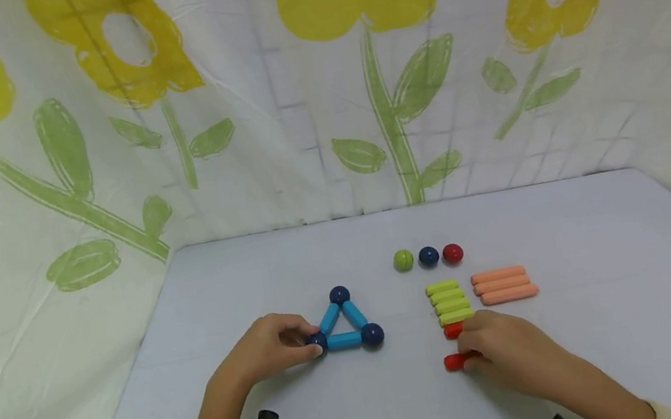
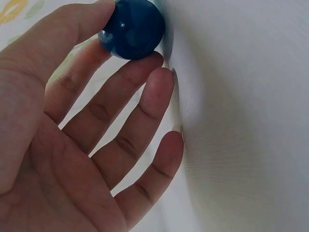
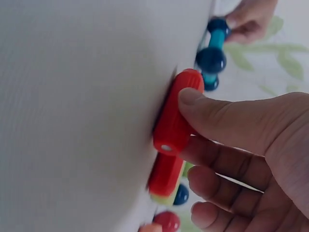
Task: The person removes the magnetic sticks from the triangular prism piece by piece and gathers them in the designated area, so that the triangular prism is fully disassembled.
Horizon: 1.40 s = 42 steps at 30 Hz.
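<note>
A triangle of light-blue rods [image 1: 344,340] joined by dark-blue balls [image 1: 372,335] lies flat on the table. At its near left corner my left hand [image 1: 274,348] pinches a dark-blue ball [image 2: 133,31] between thumb and fingers; the other fingers rest loosely below it. To the right, my right hand [image 1: 511,347] pinches a red rod [image 3: 176,113] between thumb and fingers, close to the tabletop. A second red rod [image 3: 166,175] lies just beyond the held one, partly hidden by the hand in the head view.
Several yellow-green rods [image 1: 449,302] lie in a row beyond the right hand. Beside them are three orange rods [image 1: 504,284]. Behind stand a green ball [image 1: 403,260], a dark-blue ball [image 1: 428,257] and a red ball [image 1: 452,253]. A flower-printed cloth [image 1: 319,115] hangs behind the white table [image 1: 596,313].
</note>
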Tool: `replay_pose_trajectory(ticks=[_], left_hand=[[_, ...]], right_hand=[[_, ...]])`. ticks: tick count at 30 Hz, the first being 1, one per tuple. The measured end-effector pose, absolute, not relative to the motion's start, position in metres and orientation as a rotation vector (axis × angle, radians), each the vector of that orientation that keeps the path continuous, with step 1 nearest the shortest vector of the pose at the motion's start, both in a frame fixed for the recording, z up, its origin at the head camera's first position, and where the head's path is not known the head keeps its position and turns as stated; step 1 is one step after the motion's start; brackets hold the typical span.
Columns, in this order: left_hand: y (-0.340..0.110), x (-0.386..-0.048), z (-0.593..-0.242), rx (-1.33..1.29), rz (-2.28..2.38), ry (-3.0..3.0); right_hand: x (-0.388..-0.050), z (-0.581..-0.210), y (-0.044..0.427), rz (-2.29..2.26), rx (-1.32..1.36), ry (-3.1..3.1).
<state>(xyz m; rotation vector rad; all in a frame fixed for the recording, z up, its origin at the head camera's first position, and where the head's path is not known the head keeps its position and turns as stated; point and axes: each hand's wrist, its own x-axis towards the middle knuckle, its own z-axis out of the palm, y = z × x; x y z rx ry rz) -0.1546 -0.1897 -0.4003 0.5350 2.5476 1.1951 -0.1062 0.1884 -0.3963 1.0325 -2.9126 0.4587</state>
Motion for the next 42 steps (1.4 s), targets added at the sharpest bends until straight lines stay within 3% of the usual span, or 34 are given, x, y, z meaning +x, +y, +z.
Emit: replay_pose_trajectory(ticks=[24, 37, 42], left_hand=[[-0.189, -0.155, -0.402, 0.501, 1.179, 2.563], [-0.189, -0.155, -0.401, 0.494, 1.186, 2.560], [-0.189, -0.156, -0.403, 0.500, 1.202, 2.555]], right_hand=[[-0.120, -0.399, 0.194, 0.475, 1.023, -2.790], [-0.138, -0.376, 0.124, 0.478, 1.224, -2.811], [-0.147, -0.384, 0.089, 0.421, 1.306, -2.885]])
